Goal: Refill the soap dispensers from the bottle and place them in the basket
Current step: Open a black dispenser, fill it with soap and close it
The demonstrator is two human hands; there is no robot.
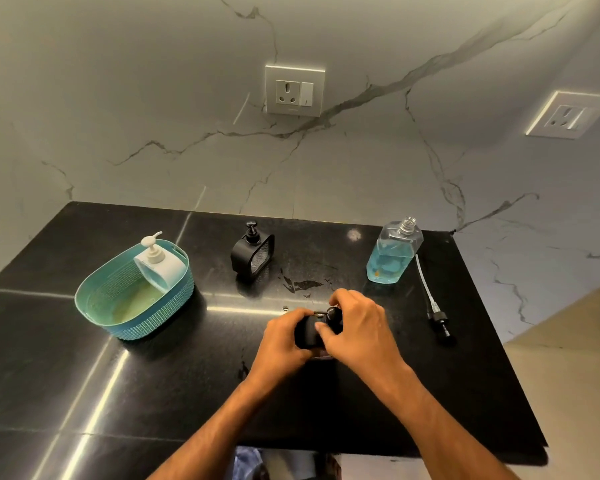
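Observation:
A black soap dispenser (307, 332) stands on the black counter (153, 382) near its front middle. My left hand (279, 344) grips its body from the left. My right hand (355, 329) pinches the black pump head on top of it. A second black dispenser (252, 252) stands upright farther back. A white dispenser (160, 266) leans inside the teal basket (118, 318) at the left. The clear bottle (394, 252), uncapped and about half full of blue soap, stands at the right.
The bottle's pump with its long tube (432, 301) lies on the counter to the right of the bottle. Wet smears (300, 284) mark the counter behind my hands. A marble wall with two sockets (294, 90) rises behind. The counter's right edge drops off beyond the pump.

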